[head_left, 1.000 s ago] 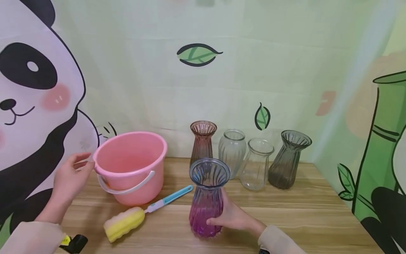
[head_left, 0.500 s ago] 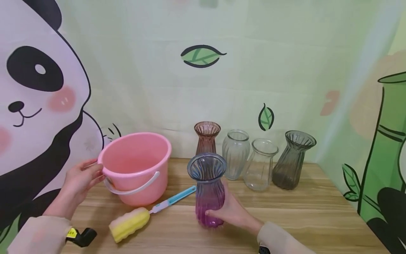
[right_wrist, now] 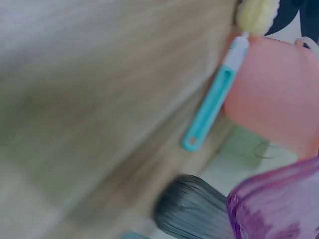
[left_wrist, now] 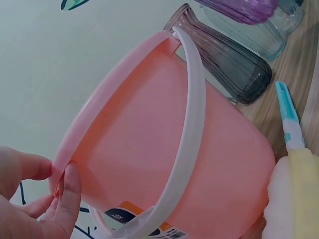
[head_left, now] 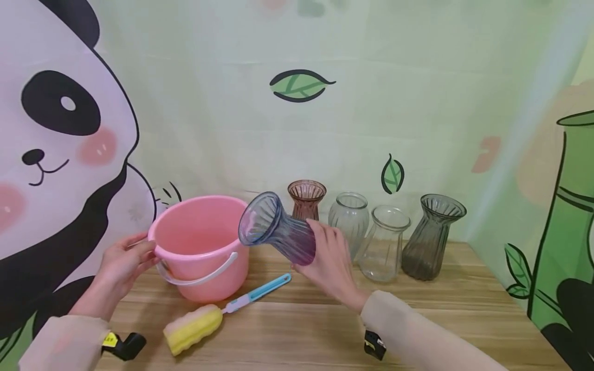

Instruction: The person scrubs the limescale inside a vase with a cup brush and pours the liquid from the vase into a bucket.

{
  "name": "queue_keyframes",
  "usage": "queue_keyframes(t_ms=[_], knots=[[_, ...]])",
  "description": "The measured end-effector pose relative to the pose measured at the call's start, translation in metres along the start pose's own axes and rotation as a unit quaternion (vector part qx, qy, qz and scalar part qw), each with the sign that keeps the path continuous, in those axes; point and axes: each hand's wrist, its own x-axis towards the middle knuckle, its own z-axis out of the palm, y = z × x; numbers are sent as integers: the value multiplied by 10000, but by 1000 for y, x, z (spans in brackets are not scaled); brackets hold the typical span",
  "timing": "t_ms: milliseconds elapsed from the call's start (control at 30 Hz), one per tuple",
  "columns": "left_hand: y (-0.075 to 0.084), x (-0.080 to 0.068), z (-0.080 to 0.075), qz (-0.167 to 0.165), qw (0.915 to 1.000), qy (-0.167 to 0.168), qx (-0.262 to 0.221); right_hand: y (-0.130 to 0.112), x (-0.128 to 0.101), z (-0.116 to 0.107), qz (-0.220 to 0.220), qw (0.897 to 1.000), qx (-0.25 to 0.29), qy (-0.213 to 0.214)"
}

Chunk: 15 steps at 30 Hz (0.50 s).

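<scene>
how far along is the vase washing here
Early on. In hand: the right hand holds the purple vase lifted and tipped, mouth toward the pink bucket, whose rim the left hand grips. Left: the sponge brush lies untouched on the table, and four vases stand at the back.

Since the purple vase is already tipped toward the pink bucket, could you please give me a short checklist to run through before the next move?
1. Right hand grips the purple vase round its lower body: ok.
2. Vase mouth points at the pink bucket, over its near rim: ok.
3. Left hand holds the bucket's far rim, steadying it: ok.
4. Bucket sits flat on the table: ok.
5. Sponge brush lies in front of the bucket, apart from both hands: ok.
6. Whether the vase holds any water: cannot tell.
</scene>
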Motion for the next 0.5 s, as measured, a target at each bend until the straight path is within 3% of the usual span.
queue_keyframes(t_ms=[333,500], knots=[[0,1,-2,5,9998,26,-175,-20,56,-16,-658,9893,-1199,509],[-1,-1,-2,17,9998,27,-174,-19,75,-17,-1347,9687,-1998,595]])
